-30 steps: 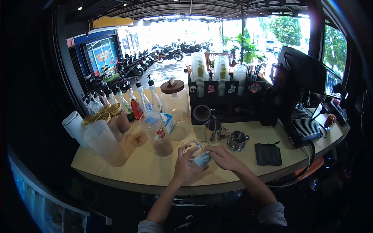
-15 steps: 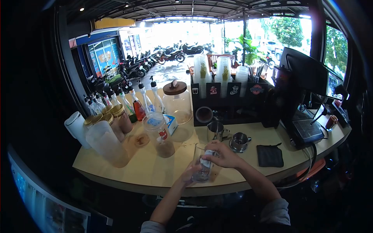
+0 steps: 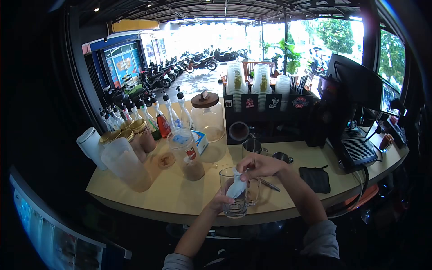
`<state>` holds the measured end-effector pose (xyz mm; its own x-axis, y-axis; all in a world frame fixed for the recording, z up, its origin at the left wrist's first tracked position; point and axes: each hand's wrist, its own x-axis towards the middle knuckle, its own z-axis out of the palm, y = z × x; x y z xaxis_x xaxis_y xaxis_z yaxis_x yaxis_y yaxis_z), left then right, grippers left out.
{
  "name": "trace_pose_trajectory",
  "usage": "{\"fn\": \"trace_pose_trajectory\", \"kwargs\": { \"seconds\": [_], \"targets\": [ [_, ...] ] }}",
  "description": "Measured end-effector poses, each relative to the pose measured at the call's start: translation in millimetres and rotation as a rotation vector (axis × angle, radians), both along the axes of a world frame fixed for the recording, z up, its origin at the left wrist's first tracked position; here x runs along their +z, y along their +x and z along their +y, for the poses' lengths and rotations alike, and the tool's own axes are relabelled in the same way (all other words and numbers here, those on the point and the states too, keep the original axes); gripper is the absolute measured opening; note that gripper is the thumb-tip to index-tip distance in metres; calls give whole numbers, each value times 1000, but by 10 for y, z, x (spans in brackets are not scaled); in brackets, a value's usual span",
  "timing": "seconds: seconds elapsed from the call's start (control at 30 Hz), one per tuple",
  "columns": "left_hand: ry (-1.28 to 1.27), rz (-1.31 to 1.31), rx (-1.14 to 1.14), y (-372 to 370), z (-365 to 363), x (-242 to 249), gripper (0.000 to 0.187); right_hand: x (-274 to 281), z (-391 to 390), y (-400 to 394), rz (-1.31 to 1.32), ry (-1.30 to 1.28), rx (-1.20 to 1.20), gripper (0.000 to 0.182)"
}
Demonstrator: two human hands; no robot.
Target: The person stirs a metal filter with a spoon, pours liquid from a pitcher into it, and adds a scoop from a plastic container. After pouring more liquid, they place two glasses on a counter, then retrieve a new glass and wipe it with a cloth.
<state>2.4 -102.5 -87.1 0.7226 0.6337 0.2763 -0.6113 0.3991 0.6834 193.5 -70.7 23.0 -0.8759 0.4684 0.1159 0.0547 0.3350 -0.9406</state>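
A clear glass mug [image 3: 236, 210] is tilted slightly over the front edge of the counter, its handle to the right. Around its lower left side wraps my left hand [image 3: 219, 201]. My right hand [image 3: 260, 165] pinches a crumpled white tissue [image 3: 236, 188] at the mug's rim, and the tissue hangs down into the glass. Just behind stands a steel pitcher [image 3: 251, 147]. Under my right forearm a thin metal utensil [image 3: 270, 184] lies on the counter, partly covered. A small steel cup [image 3: 282, 157] is half hidden by my right hand.
To the left stand a plastic tub of brown powder [image 3: 192, 168], a frosted pitcher [image 3: 123, 162] and several pump bottles [image 3: 163, 125]. A wooden-lidded jar [image 3: 208, 117] and a black cup rack [image 3: 270, 123] are behind. On the right are a black cloth [image 3: 314, 180] and an espresso machine [image 3: 357, 146].
The mug has turned so its handle now shows on the right. My right hand has risen to the rim, and more of the tissue shows. The metal utensil has come into view.
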Motion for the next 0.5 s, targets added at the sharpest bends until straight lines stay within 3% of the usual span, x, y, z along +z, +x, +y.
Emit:
{"fn": "trace_pose_trajectory", "kwargs": {
  "seconds": [0.07, 0.13, 0.2, 0.23, 0.4, 0.47, 0.5],
  "targets": [
    [31, 71, 8, -25, 68, -48, 79, -41, 49, 2, 113, -110, 5, 27],
    [62, 145, 23, -39, 171, -157, 77, 31, 44, -57, -241, -26, -229, 36],
    [281, 399, 192, -25, 202, -258, 74, 110, -73, -104, -240, -31, -158, 41],
    [278, 401, 189, -29, 195, -263, 74, 116, -121, -107, -238, -37, -92, 45],
    [209, 401, 166, -32, 203, -285, 72, -269, 8, -61, -29, -216, -152, 36],
    [220, 353, 165, -21, 166, -243, 72, -335, -12, -51, 189, -337, -413, 31],
    [229, 302, 167, -11, 136, -210, 73, -298, -48, -44, 191, -338, -414, 31]
  ]
}}
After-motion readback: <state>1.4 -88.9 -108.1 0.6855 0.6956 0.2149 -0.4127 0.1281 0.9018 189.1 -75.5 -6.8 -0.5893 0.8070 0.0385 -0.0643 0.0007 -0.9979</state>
